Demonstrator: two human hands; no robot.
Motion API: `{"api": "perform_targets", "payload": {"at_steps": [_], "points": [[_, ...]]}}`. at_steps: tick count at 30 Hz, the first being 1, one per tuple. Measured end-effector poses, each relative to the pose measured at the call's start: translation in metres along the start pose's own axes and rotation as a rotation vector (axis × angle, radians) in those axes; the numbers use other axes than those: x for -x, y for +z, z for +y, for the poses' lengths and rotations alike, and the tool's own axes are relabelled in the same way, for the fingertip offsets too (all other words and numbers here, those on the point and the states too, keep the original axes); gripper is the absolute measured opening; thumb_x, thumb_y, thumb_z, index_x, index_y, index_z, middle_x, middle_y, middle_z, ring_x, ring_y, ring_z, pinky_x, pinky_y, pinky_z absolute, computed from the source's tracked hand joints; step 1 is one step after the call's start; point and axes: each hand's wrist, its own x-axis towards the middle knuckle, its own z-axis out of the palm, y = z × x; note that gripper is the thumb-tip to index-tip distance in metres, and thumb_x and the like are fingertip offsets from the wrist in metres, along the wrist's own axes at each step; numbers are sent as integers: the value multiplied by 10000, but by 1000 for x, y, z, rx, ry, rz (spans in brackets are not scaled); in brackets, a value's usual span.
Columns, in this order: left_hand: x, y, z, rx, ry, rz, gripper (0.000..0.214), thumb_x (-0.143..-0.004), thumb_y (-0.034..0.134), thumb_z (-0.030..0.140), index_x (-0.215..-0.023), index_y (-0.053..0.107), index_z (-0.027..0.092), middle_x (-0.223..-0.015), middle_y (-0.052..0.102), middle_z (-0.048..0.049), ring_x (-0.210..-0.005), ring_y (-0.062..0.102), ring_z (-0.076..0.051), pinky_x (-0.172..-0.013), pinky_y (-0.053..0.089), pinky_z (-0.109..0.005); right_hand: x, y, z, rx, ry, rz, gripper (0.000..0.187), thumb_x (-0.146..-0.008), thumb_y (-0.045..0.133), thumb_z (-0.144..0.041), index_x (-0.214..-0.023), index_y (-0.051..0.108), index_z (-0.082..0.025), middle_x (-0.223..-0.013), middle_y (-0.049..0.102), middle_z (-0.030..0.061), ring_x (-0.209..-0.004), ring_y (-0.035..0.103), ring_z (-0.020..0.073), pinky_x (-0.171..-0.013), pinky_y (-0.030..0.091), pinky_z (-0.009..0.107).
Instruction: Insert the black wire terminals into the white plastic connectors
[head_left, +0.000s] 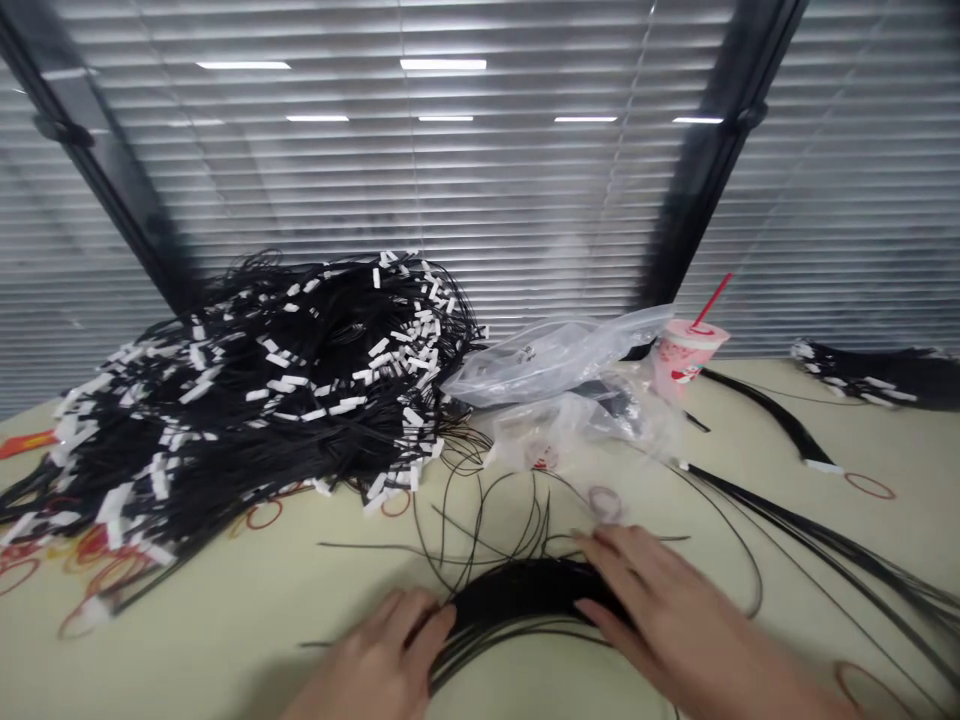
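Black wires held in an arc
They span between the left hand and right hand, each grip closed on one side of them.

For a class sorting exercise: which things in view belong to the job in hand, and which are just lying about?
Likely part of the job:
Black wire bundle, held by the left hand and right hand
Heaped white-ended black wires
Possibly the red and yellow loops

Probably just lying about:
Pink cup with red straw
Clear plastic bags
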Motion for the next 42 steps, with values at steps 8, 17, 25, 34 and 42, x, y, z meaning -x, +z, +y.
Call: {"api": "perform_targets", "payload": {"at_steps": [8, 17, 25, 34, 42], "points": [[19, -23, 1, 32, -66, -175, 386, -745, 383, 98, -1054, 575, 225, -1081, 550, -29, -954, 538, -164, -827, 471, -274, -56, 38, -17, -660, 83, -348, 244, -868, 322, -202, -982, 538, -195, -955, 486, 50, -905, 467, 95, -815, 418, 252], [-24, -9, -11, 198, -215, 13, 435, -784, 475, 403, -1134, 487, 145, -1131, 455, -98, -1053, 427, -231, -914, 383, -411, -101, 61, -34, -612, -244, -541, 113, -805, 373, -115, -819, 485, -125, -906, 469, 59, -861, 422, 117, -798, 383, 282], [-34, -24, -28, 250, -224, -23, 283, -889, 234, 257, -843, 487, 138, -781, 525, -19, -713, 490, -125, -666, 379, -265, -98, 33, -12, -605, -17, -418, 155, -826, 291, -117, -910, 421, -132, -728, 479, 20, -612, 389, 61, -573, 287, 176], [0, -44, -25, 439, -322, -177, 369, -890, 270, 427, -794, 503, 158, -747, 538, -1, -690, 507, -107, -653, 330, -228, -112, -46, 39, -420, 84, 31, 152, -856, 355, -240, -877, 481, -157, -626, 513, -25, -504, 431, 10, -490, 310, 117], [13, -34, -26, 396, -442, -123, 394, -892, 226, 427, -687, 411, 146, -683, 492, -5, -651, 462, -119, -632, 296, -242, -125, -99, 69, -328, 185, 355, 207, -825, 412, -330, -867, 497, -146, -693, 530, 15, -583, 497, 18, -491, 370, 99]]}}
